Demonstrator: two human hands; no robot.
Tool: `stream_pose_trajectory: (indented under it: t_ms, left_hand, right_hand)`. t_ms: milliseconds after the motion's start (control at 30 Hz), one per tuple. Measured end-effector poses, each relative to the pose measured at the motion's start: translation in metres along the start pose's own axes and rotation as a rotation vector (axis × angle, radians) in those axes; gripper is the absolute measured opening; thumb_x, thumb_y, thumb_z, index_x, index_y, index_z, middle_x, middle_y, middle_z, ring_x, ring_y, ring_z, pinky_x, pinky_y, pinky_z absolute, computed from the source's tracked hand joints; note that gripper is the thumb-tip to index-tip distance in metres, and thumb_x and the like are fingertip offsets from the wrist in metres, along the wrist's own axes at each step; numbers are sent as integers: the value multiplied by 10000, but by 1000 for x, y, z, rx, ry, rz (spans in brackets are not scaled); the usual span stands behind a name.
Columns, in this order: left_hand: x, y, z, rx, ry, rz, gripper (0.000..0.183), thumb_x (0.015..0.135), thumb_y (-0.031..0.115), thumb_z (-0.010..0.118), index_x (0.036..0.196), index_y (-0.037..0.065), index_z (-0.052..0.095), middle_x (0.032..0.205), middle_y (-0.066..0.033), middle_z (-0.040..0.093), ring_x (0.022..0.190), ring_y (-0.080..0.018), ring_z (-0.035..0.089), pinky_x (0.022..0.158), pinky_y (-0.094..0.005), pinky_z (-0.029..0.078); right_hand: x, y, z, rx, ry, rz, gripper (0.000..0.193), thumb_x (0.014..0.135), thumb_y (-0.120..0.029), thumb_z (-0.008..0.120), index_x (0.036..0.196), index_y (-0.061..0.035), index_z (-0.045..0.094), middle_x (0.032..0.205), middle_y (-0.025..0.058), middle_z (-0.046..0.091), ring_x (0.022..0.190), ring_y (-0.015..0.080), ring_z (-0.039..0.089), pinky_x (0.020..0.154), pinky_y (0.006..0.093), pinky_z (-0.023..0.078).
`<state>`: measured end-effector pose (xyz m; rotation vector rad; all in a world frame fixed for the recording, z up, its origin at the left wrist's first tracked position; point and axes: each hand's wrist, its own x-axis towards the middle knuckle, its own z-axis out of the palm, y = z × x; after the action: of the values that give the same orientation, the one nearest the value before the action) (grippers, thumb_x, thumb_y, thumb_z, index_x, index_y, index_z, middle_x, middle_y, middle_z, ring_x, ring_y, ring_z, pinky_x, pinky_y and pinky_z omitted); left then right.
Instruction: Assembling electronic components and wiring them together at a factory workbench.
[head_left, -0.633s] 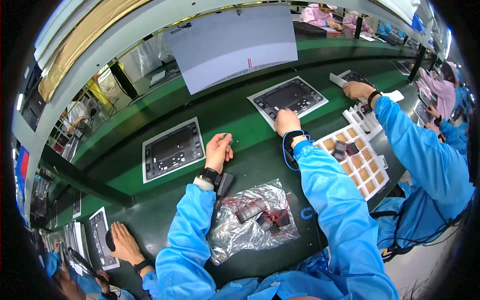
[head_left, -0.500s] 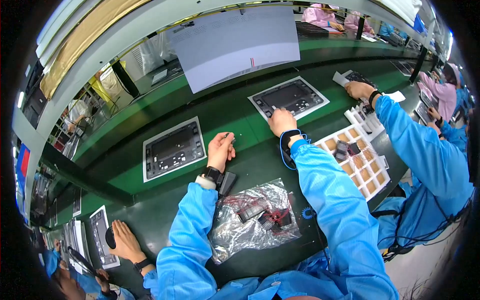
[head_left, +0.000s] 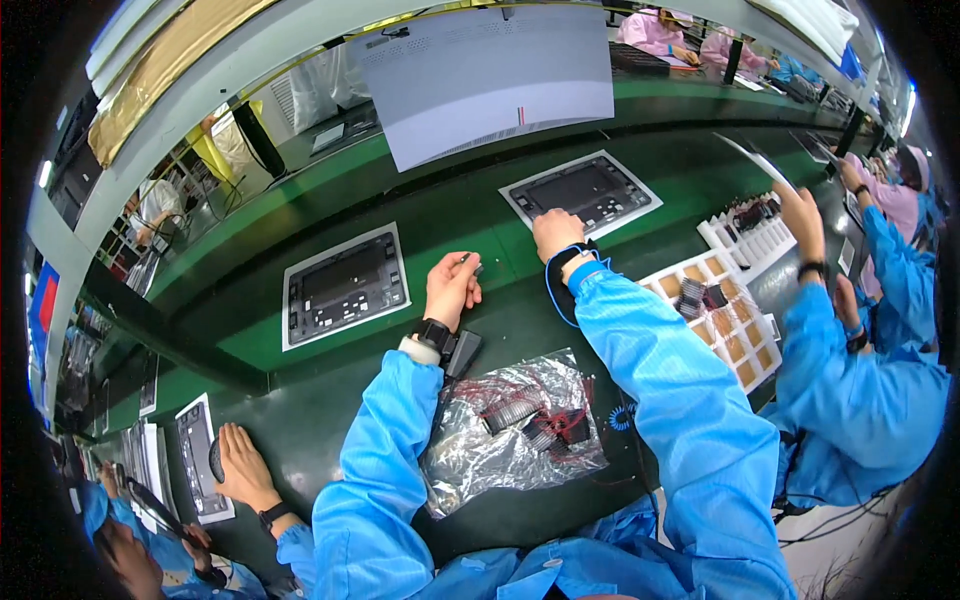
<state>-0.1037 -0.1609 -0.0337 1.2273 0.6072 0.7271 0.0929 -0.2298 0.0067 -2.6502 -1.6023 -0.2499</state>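
My left hand is closed in a pinch on a small dark part, too small to name, above the green bench between two panels. My right hand rests with curled fingers at the near-left corner of a dark tablet housing panel lying on a white sheet; its fingertips are hidden. Another such panel lies left of my left hand. Nearer to me, a clear plastic bag carries several dark ribbed parts with thin red wires.
Right of my right arm stands a white compartment tray with dark wired parts, and behind it a white rack. A co-worker's hand is on the right, another's on the left. A large white printed sheet hangs ahead.
The co-worker on the right has lifted a white-backed panel off the bench and drawn it to the right. My two hands stay nearly in place, the left shifted slightly right.
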Motion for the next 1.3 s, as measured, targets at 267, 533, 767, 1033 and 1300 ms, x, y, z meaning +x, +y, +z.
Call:
stream_pose_trajectory:
  t_ms: [267, 533, 767, 1033, 1300]
  left_hand:
    - [1, 3, 6, 22, -18, 12, 254, 931, 209, 647, 1034, -6, 560, 581, 5, 497, 428, -105, 508, 369, -215, 341]
    - [-1, 1, -5, 24, 1, 14, 250, 927, 215, 652, 1041, 7, 575, 576, 12, 489, 423, -100, 502, 365, -216, 332]
    - [-1, 5, -1, -47, 13, -1, 227, 936, 215, 630, 1037, 19, 580, 623, 4, 526, 467, -107, 539, 387, -214, 352]
    - [1, 52, -30, 95, -41, 126, 206, 977, 258, 579, 896, 68, 588, 812, 2, 627, 603, -63, 546, 526, -203, 389]
    - [9, 94, -3, 370, -186, 110, 216, 959, 239, 609, 880, 39, 624, 753, -1, 620, 636, -89, 552, 612, -223, 442]
  right_hand:
    - [7, -12, 18, -128, -70, 43, 248, 914, -165, 537, 1055, -98, 729, 1106, 102, 690, 1033, 258, 660, 773, 364, 559]
    - [-3, -31, 7, -35, 58, -47, 126, 789, -70, 656, 891, -72, 731, 959, 131, 700, 957, 270, 683, 766, 364, 578]
    - [-12, -51, -9, 112, 77, -85, 168, 712, -60, 699, 878, -68, 726, 918, 156, 701, 918, 311, 688, 753, 395, 576]
    - [-22, -103, -11, 249, 61, -176, 160, 742, -162, 703, 896, -121, 717, 922, 102, 704, 921, 276, 684, 744, 393, 546]
    - [-14, -38, -6, 1036, 208, -34, 264, 759, -300, 721, 758, -37, 710, 718, 155, 681, 730, 336, 678, 734, 417, 543]
